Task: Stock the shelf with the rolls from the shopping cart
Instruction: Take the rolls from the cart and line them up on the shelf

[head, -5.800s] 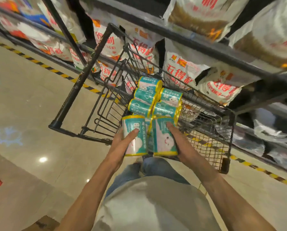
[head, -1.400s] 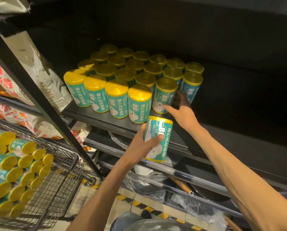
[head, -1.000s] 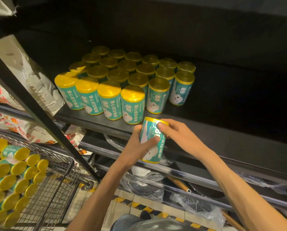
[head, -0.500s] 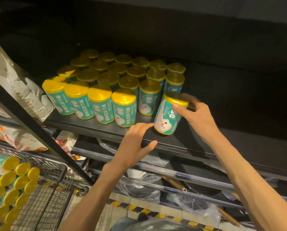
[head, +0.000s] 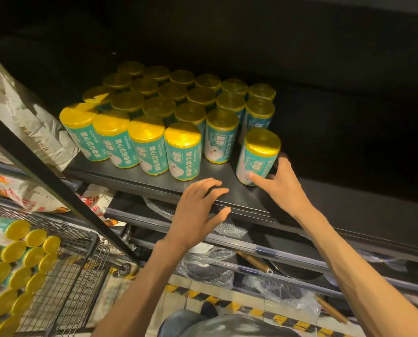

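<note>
A: We see the right hand [head: 282, 188] cupping the end roll [head: 257, 156], thumb on its lower front, fingers curled behind; the roll stands upright at the right end of the stocked rows [head: 178, 113].

B: We note the left hand [head: 198, 210], fingers spread, resting on the shelf [head: 140, 177] front edge, holding nothing. Bare shelf lies rightward; the cart [head: 76, 271] sits lower left.

A single wide-angle camera worn on the person's head looks forward and down, close to a dark shelf [head: 239, 198] at about arm's reach. Both forearms enter from the bottom edge; a wire shopping cart [head: 81, 259] sits at lower left, striped floor below.
</note>
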